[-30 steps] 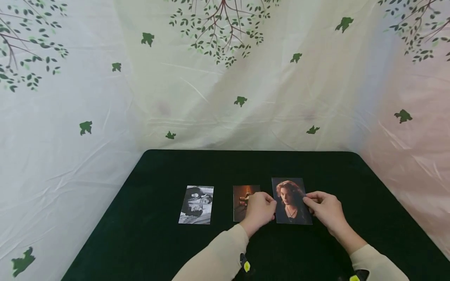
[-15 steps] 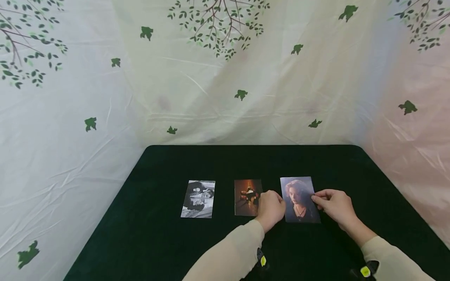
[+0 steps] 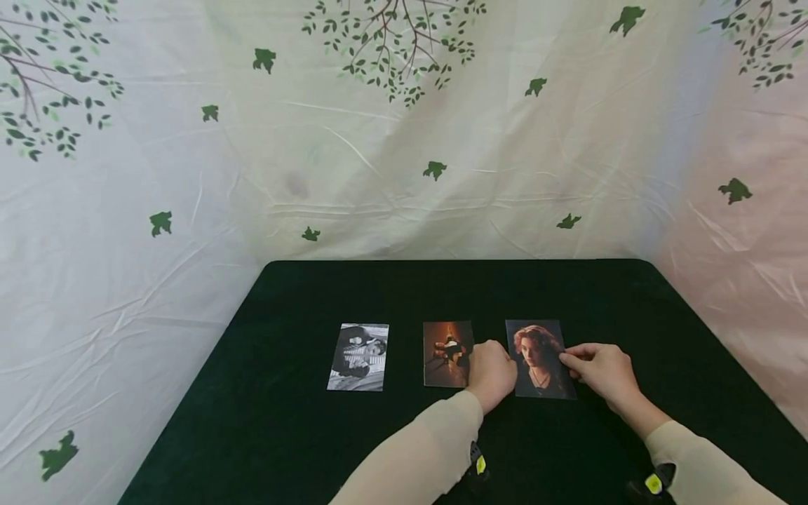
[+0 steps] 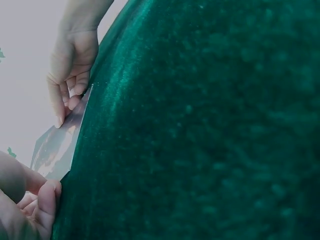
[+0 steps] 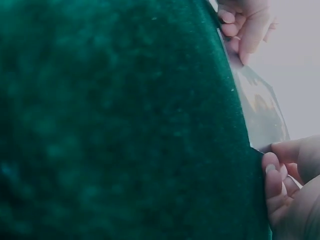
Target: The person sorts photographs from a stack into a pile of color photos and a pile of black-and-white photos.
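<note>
Between both hands is a portrait photo (image 3: pixel 539 361) of a person with reddish hair, lying low over the dark green cloth. My left hand (image 3: pixel 492 375) pinches its left edge, and in the left wrist view the thumb and finger (image 4: pixel 48 197) are at the photo's near end. On the opposite edge, my right hand (image 3: pixel 602 372) pinches the print between thumb and forefinger. The right wrist view shows the glossy photo (image 5: pixel 262 112) tilted and catching light. Left of it lies an orange-brown photo (image 3: pixel 442 354), its right edge partly covered by my left hand.
A black-and-white photo (image 3: pixel 358 358) lies farther left in the same row. The table (image 3: pixel 265 435) wears dark green velvety cloth. Behind it and at both sides hangs pale fabric (image 3: pixel 366 203) printed with branches and green leaf shapes.
Both hands have shifted the portrait photo a little to the right, away from the orange-brown one. A pale glare crossed it half a second ago and is gone now. The other photos stay put.
</note>
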Demonstrator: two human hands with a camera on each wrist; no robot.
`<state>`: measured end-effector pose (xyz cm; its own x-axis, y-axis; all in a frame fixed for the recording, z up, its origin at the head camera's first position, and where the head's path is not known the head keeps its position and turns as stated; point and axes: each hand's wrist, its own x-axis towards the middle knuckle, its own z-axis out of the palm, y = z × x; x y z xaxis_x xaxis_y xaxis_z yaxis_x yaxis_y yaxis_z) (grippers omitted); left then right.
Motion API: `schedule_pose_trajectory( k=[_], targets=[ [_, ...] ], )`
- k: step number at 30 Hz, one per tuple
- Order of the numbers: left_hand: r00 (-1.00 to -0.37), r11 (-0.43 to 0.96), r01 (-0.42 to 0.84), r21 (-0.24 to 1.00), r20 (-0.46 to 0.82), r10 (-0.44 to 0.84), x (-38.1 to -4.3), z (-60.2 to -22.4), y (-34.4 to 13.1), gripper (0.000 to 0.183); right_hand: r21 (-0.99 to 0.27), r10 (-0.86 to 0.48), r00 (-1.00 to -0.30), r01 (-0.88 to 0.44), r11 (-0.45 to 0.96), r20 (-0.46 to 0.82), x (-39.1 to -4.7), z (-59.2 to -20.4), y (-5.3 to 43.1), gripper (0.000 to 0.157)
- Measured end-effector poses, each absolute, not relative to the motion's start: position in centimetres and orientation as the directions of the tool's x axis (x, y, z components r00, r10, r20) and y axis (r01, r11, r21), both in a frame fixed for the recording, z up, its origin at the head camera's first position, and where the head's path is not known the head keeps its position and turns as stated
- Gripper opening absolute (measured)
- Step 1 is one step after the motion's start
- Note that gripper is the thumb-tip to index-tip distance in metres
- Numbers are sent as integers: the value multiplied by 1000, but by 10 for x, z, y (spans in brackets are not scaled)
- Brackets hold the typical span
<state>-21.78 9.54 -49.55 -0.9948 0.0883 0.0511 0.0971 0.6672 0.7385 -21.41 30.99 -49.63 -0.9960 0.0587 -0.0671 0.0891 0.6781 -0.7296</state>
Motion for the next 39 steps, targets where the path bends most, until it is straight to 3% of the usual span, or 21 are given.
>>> schedule_pose_trajectory(
  k=[7, 16, 28, 39],
  targets=[
    [-996, 689, 89, 719, 54, 72, -217, -497, 99, 43, -705, 87, -996, 78, 705, -23, -214, -503, 308, 39],
    [-999, 634, 40, 773, 24, 34, -214, -496, 108, 25, -651, 99, -995, 55, 757, 32, -209, -507, 307, 45],
    [-998, 634, 35, 773, 58, -16, -210, -502, 109, 43, -659, 130, -991, 92, 746, 9, -206, -510, 305, 48],
    [-997, 623, 36, 782, 74, -35, -210, -504, 109, 34, -658, 125, -992, 76, 749, 28, -206, -510, 302, 46]
  ],
)
